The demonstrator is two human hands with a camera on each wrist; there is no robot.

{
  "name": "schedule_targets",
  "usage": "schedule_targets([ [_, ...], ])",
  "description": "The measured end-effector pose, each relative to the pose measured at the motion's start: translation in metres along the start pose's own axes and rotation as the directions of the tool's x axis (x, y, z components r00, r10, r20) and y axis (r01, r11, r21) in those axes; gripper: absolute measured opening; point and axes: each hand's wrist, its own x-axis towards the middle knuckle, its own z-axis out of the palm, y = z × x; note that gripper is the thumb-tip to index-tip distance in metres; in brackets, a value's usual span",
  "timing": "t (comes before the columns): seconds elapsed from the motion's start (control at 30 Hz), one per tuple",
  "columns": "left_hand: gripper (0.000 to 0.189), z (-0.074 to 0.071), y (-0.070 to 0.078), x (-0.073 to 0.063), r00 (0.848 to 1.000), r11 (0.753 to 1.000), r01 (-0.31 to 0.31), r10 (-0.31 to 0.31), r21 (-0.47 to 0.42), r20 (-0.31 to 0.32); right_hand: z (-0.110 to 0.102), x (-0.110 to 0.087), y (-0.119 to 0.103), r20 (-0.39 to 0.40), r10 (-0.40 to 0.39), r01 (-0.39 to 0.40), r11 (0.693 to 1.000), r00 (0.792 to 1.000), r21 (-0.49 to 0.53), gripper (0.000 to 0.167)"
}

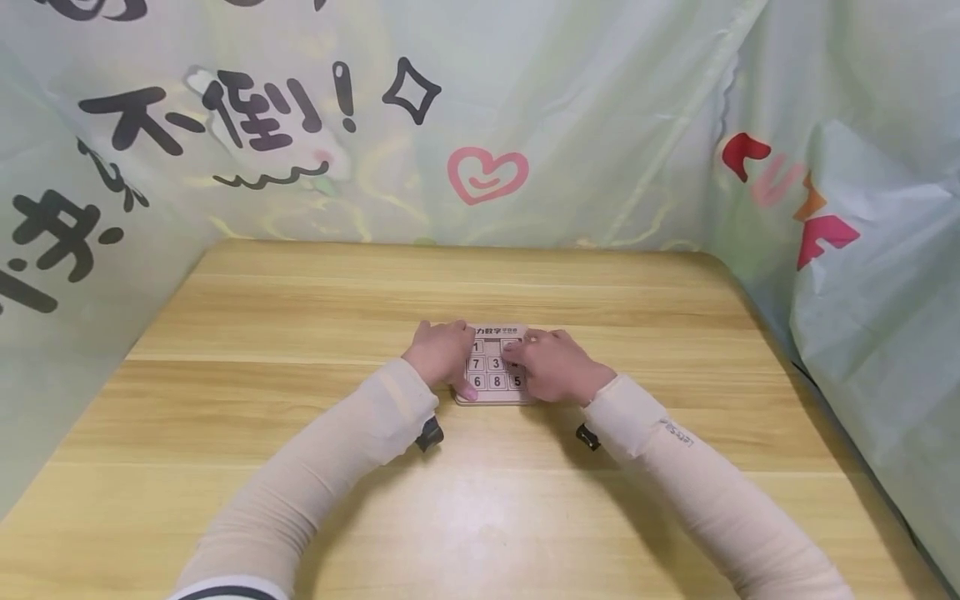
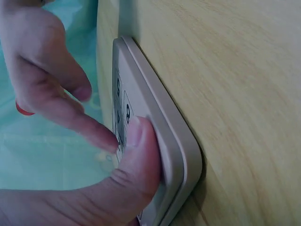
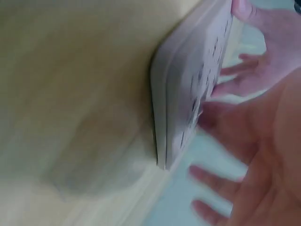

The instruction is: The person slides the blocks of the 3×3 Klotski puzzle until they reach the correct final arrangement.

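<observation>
A wooden-look number slide puzzle (image 1: 497, 394) lies flat mid-table, with numbered square tiles and a gap in its top row. My left hand (image 1: 442, 352) grips its left side. In the left wrist view the thumb (image 2: 138, 160) presses the top face near the corner. From the right, my right hand (image 1: 561, 367) reaches over the puzzle, its index finger on the tiles at the upper right, just right of the gap. Its other fingers (image 3: 214, 183) are spread loosely in the right wrist view. Part of the right tile column is hidden under this hand.
The wooden table (image 1: 480, 500) extends around the puzzle on every side. A printed cloth (image 1: 600, 125) hangs behind it and along both sides. Dark wrist-worn devices (image 1: 431, 434) show below each cuff.
</observation>
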Motion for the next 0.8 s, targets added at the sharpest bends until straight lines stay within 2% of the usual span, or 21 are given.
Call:
schedule_targets([
  [0.1, 0.105, -0.0002, 0.0003, 0.0002, 1.0, 1.0, 0.001, -0.001, 0.003, 0.002, 0.0003, -0.0018, -0.0037, -0.002, -0.084, 0.084, 0.996, 0.996, 0.009, 0.048],
  [0.17, 0.104, -0.0004, 0.0006, -0.0001, 1.0, 1.0, 0.002, -0.002, -0.003, -0.001, 0.0011, -0.0014, -0.0054, -0.017, -0.103, 0.103, 0.995, 0.994, -0.013, 0.046],
  [0.27, 0.102, 0.0003, 0.001, -0.0001, 1.0, 1.0, 0.002, -0.002, -0.013, -0.006, 0.0029, 0.0013, -0.0061, -0.071, -0.085, 0.082, 0.996, 0.994, -0.038, 0.043],
  [0.33, 0.1, 0.0011, 0.0011, 0.0, 1.0, 1.0, -0.002, 0.002, -0.016, -0.009, 0.0036, 0.0028, -0.0066, -0.074, -0.071, 0.068, 0.997, 0.995, -0.039, 0.044],
  [0.47, 0.097, 0.0025, 0.0009, -0.001, 1.0, 1.0, -0.014, 0.014, -0.024, -0.01, 0.0038, 0.0041, -0.0068, -0.038, -0.028, 0.027, 0.999, 0.999, -0.021, 0.048],
  [0.67, 0.101, 0.0009, 0.0002, -0.0014, 1.0, 1.0, 0.002, -0.002, -0.017, -0.003, 0.0, 0.0052, -0.0015, 0.025, 0.116, -0.116, 0.993, 0.993, -0.016, 0.053],
  [0.73, 0.102, 0.0001, -0.0001, -0.0013, 1.0, 1.0, 0.002, -0.002, -0.015, 0.0, -0.0026, 0.0049, -0.001, 0.045, 0.124, -0.124, 0.992, 0.991, -0.018, 0.051],
  [0.8, 0.103, -0.0005, -0.0003, -0.0017, 1.0, 1.0, -0.002, 0.002, -0.014, 0.002, -0.0047, 0.0043, -0.0029, 0.041, 0.097, -0.097, 0.995, 0.994, -0.003, 0.048],
])
